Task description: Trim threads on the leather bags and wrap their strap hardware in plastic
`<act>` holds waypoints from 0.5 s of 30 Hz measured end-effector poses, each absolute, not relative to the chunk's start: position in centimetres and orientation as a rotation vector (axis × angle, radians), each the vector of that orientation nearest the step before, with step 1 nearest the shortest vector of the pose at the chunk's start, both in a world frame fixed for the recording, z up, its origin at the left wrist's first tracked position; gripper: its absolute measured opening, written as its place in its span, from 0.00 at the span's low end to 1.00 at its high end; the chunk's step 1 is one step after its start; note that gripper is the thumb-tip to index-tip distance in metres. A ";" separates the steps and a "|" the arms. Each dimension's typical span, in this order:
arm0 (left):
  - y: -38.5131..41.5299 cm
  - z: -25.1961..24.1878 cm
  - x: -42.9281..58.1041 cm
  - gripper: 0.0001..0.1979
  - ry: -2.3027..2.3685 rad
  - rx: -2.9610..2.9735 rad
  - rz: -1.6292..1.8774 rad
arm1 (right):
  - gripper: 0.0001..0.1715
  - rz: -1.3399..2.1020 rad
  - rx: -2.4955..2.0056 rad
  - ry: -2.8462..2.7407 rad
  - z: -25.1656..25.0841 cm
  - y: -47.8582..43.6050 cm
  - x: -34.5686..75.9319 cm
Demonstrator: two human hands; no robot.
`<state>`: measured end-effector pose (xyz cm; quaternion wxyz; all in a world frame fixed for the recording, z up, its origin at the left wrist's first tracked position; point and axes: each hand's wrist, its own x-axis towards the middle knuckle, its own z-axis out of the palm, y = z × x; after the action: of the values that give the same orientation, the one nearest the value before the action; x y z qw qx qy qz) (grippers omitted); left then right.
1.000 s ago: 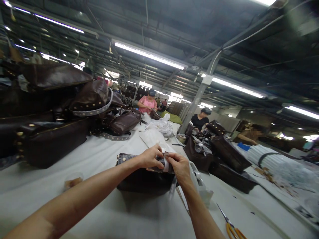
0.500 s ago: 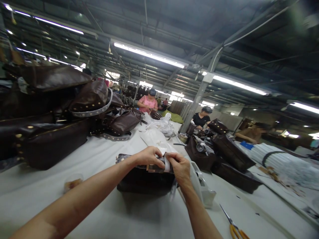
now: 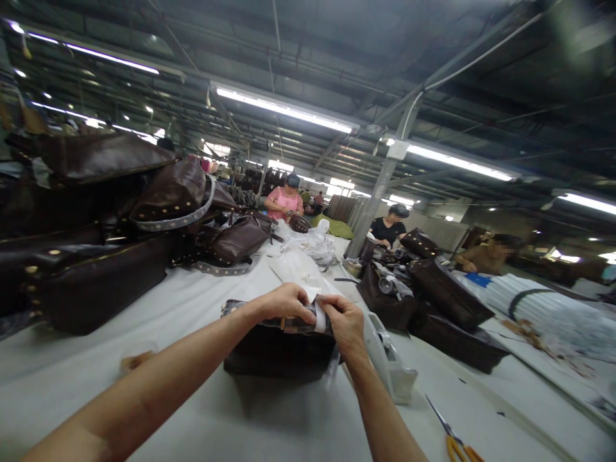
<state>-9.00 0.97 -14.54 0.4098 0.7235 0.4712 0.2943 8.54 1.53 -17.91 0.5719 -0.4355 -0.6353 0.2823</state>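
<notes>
A dark brown leather bag [image 3: 279,354] stands on the white-covered table in front of me, with studs and a buckle-like metal piece along its top. My left hand [image 3: 289,303] is closed on the strap at the bag's top, thumb pressing beside a white strip [image 3: 320,317]. On the strip's other side, my right hand [image 3: 345,319] pinches its upper end between thumb and fingers. The strip lies around the strap.
Brown bags [image 3: 106,276] are piled at left, more bags [image 3: 447,295] at right. A white tape dispenser [image 3: 397,372] stands right of the bag; orange-handled scissors [image 3: 455,443] lie nearer. Plastic wrap [image 3: 312,244] lies ahead. Several people work farther off.
The white strip lies a little flatter against the strap. Both hands keep nearly the same hold, and the view has shifted slightly.
</notes>
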 end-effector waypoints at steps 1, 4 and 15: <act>1.1 -14.6 -9.0 0.16 1.178 1.812 0.738 | 0.11 0.659 -1.020 -1.484 -17.9 1.5 8.6; 1.4 -14.8 -9.1 0.18 1.137 1.777 0.769 | 0.11 0.633 -1.022 -1.460 -17.9 1.5 8.5; 1.0 -15.0 -8.3 0.09 1.077 1.539 0.715 | 0.10 0.651 -0.964 -1.503 -18.3 2.1 8.4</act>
<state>-8.32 1.00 -14.96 0.5360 0.6464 0.4523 0.3004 8.41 2.13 -18.26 0.5814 -0.4128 -0.6433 0.2788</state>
